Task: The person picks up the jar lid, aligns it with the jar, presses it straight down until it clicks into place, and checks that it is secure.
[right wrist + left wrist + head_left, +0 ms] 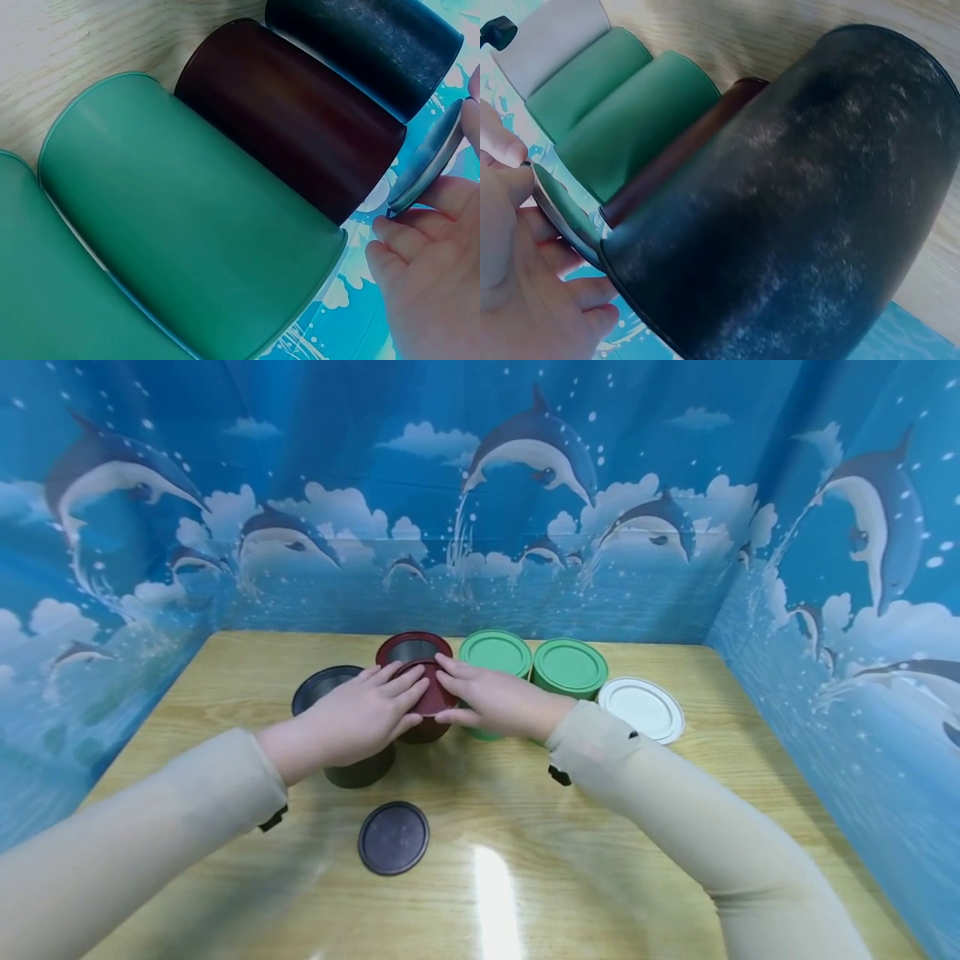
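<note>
Both hands hold a dark red lid [435,691] between them, tilted, at the front of the top of a dark red canister [425,732]. My left hand [352,718] has thumb and fingers at the lid's left rim. Opposite it, my right hand [501,697] grips the right rim with thumb and fingers. In the right wrist view the lid [431,161] is apart from the canister's end. Behind the lid, the canister's open mouth shows in the head view. A scuffed black canister [795,202], uncovered, stands left of the red one, partly behind my left hand.
A black lid [393,838] lies flat on the wooden table [600,860] in front of the canisters. Right of the red canister stand two green canisters with lids [570,665], then a white one with its lid [642,708]. Dolphin-print curtains [480,568] enclose the table's back and sides.
</note>
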The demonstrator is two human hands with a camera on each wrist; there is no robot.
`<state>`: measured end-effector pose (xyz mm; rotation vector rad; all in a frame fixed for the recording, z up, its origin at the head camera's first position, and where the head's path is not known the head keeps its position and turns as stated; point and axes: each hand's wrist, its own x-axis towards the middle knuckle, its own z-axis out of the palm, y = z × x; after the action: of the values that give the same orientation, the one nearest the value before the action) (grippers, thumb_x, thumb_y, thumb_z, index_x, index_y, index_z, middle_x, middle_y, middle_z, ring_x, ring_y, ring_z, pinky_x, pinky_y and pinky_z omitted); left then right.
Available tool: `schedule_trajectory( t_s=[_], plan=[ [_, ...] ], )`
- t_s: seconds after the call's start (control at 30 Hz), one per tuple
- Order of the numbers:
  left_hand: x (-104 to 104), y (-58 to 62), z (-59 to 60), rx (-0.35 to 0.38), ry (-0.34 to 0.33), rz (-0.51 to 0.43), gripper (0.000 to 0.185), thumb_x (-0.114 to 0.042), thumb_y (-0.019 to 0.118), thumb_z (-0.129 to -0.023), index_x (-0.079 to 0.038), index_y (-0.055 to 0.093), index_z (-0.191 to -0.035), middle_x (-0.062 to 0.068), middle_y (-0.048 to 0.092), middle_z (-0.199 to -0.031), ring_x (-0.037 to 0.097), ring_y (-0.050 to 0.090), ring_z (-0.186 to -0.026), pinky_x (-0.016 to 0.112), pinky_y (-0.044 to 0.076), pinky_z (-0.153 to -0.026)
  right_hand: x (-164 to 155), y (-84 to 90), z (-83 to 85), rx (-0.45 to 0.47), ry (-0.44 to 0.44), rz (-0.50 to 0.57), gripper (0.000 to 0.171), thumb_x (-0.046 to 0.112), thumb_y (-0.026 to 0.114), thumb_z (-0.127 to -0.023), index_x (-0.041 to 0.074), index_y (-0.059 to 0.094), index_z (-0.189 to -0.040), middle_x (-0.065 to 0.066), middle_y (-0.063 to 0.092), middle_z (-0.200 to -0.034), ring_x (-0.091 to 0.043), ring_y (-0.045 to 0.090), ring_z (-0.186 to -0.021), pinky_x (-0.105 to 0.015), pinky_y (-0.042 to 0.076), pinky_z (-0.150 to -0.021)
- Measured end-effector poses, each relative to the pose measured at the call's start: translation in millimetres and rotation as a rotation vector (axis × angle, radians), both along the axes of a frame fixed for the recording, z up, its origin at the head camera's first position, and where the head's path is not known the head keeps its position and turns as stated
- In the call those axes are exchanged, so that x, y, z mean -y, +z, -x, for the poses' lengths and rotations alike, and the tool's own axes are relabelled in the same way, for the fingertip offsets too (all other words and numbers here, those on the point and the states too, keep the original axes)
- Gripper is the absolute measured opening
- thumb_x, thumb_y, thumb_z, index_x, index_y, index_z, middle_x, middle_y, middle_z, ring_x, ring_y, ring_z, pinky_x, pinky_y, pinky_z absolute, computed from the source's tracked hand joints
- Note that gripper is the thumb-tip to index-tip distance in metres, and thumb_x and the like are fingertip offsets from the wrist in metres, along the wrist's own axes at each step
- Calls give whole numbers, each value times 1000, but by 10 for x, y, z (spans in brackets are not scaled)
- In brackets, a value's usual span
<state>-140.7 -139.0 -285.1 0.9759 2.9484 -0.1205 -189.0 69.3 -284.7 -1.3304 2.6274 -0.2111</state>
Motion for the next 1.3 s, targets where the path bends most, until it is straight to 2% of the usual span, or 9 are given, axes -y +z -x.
schedule_trajectory(
  t_s=[0.27, 0.47, 1.0, 1.3],
  plan=[
    [45, 15, 89, 49, 10, 18, 56, -39, 40, -100, -8, 31, -146, 13, 23, -151, 36, 19, -137, 55, 23, -106, 53, 6, 74, 48, -18, -13, 70, 48, 42, -95, 7, 22, -147, -10, 5, -155, -22, 19, -139, -33, 26, -108],
    [71, 36, 159, 75, 5, 11, 56, -38, 39, -100, -7, 29, -146, 14, 22, -151, 34, 18, -138, 55, 22, -106, 88, 15, 127, 43, -35, -28, 69, 48, 41, -95, 7, 21, -148, -9, 5, -155, -20, 18, -139, -33, 25, -109],
    [133, 58, 322, 145, 7, -17, 56, -34, 39, -101, -4, 28, -146, 17, 24, -150, 37, 17, -138, 54, 20, -107, 166, 20, 248, 71, -55, -35, 67, 47, 42, -96, 8, 23, -147, -8, 6, -155, -21, 18, -139, -33, 24, -109],
    [154, 55, 365, 176, 24, -53, 54, -32, 39, -101, -2, 30, -145, 19, 25, -149, 38, 18, -137, 55, 19, -107, 216, -15, 272, 53, -60, -55, 63, 45, 39, -98, 10, 23, -148, -7, 8, -155, -18, 13, -140, -32, 20, -111]
  ],
)
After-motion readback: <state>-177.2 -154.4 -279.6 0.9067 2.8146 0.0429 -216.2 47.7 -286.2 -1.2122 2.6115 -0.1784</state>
